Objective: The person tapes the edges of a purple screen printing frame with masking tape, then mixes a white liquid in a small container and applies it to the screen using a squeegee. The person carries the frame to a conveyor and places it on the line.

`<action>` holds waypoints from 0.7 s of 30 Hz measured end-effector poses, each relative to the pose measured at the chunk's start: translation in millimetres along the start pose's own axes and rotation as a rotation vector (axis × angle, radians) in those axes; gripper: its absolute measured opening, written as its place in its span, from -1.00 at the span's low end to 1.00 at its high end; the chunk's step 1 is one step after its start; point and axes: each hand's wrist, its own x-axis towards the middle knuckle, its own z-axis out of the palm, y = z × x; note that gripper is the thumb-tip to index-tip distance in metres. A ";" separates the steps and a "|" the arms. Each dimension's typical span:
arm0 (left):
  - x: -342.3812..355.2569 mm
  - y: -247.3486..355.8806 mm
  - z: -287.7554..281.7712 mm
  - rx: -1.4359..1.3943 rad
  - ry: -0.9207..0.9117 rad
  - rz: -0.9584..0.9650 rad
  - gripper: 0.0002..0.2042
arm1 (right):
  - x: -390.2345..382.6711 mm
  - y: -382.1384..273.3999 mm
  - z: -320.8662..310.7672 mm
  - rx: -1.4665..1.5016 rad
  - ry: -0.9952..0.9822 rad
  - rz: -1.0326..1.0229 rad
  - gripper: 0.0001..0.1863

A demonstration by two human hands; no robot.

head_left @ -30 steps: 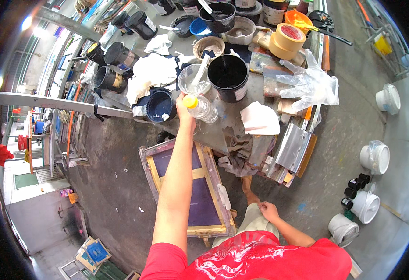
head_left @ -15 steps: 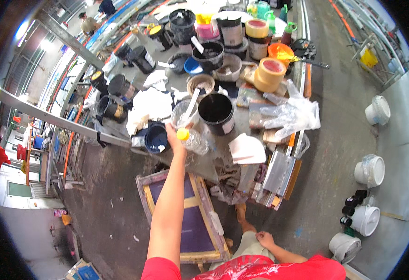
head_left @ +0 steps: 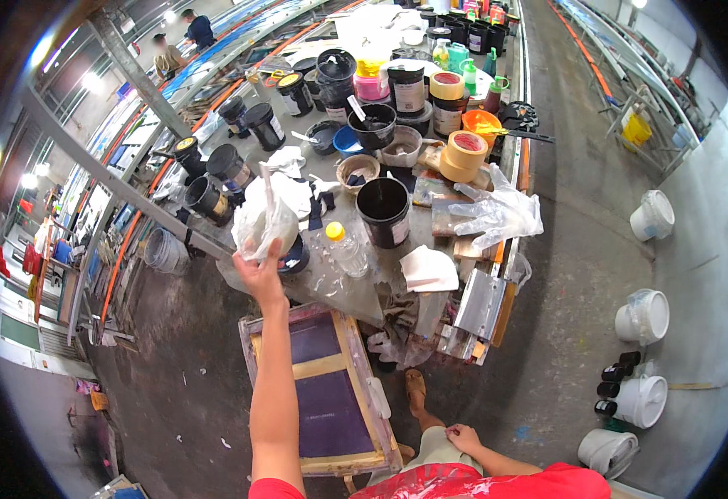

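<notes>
1. Head view: your left hand closes around the lower part of the translucent cup, by the worktop's near-left corner; a slackening grip could drop it.
2. The stick stands tall inside; tilting could spill it.
3. Your right hand rests by your shorts, its fingers unclear; a low backswing of the left could topple the bottle.

On the table, measured from the bottle, the tub stands between one and two o'clock, the sheet between three and four, and the cup (in the left hand) near ten. The glove lies at the tub's three, the tape rolls at its two. The frame is at the bottle's six.
</notes>
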 end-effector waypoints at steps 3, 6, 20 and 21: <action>-33.8 28.9 -54.7 0.004 0.006 0.063 -0.47 | -20.9 -27.5 -5.0 0.052 -0.010 -0.133 -0.70; -85.9 48.9 -126.0 -0.074 -0.035 0.115 -0.48 | -40.3 -78.7 -12.6 0.077 -0.048 -0.381 -0.76; -365.9 128.5 -309.4 -0.058 -0.137 -0.168 -0.01 | -156.6 -374.6 12.8 -0.109 -0.246 -0.981 -0.53; -374.9 128.1 -317.8 -0.004 -0.136 -0.113 -0.01 | -176.0 -379.7 23.4 -0.131 -0.318 -0.949 -0.57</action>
